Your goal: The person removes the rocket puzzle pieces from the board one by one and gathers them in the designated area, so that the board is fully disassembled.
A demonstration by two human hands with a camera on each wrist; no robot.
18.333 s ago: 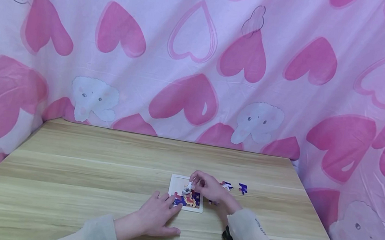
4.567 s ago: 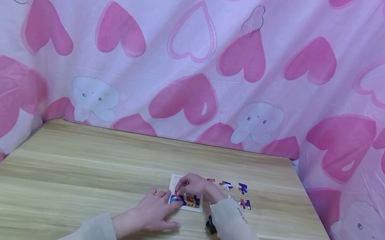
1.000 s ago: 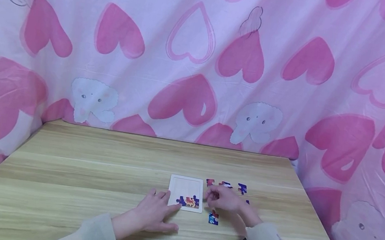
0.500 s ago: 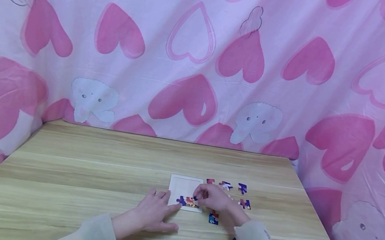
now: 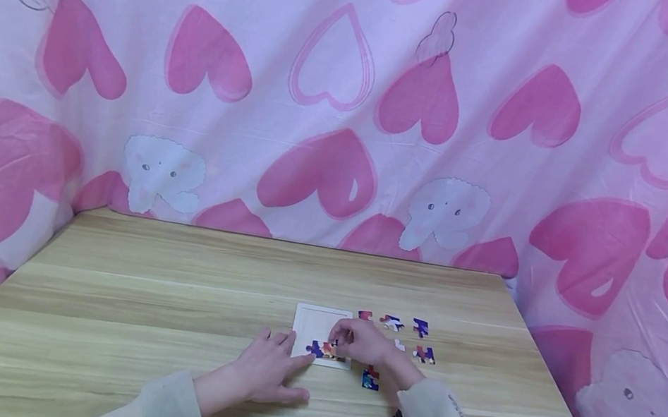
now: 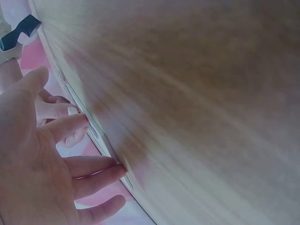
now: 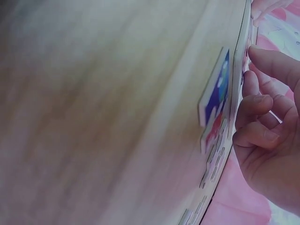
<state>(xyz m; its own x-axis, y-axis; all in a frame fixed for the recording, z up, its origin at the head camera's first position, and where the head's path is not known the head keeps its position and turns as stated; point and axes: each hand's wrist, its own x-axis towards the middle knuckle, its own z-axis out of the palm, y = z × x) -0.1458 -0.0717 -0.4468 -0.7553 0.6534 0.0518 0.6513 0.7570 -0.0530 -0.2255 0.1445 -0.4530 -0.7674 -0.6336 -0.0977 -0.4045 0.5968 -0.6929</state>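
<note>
A small white puzzle tray (image 5: 307, 319) lies on the table, with a few joined jigsaw pieces (image 5: 317, 350) along its near edge, printed purple and orange. My left hand (image 5: 267, 368) rests beside the tray's near left corner, fingers spread, fingertips touching its rim. Over the tray's right half, my right hand (image 5: 365, 342) pinches at a jigsaw piece among the joined ones; its fingertips mostly hide that piece. In the right wrist view, the thumb and a finger of the right hand (image 7: 272, 126) reach to the tray's edge, the other fingers curled.
Right of the tray lie loose pieces: a red one (image 5: 364, 315), a white and purple one (image 5: 393, 323), a purple one (image 5: 420, 328), a red and purple one (image 5: 425, 354) and a teal and red one (image 5: 370, 379). A pink heart-print curtain (image 5: 321, 164) hangs behind the wooden table (image 5: 169, 285).
Over the last second, my right hand has moved left from beside the tray onto its pieces. The left hand has stayed still. Since 4.6 seconds ago, a teal piece has left the tray.
</note>
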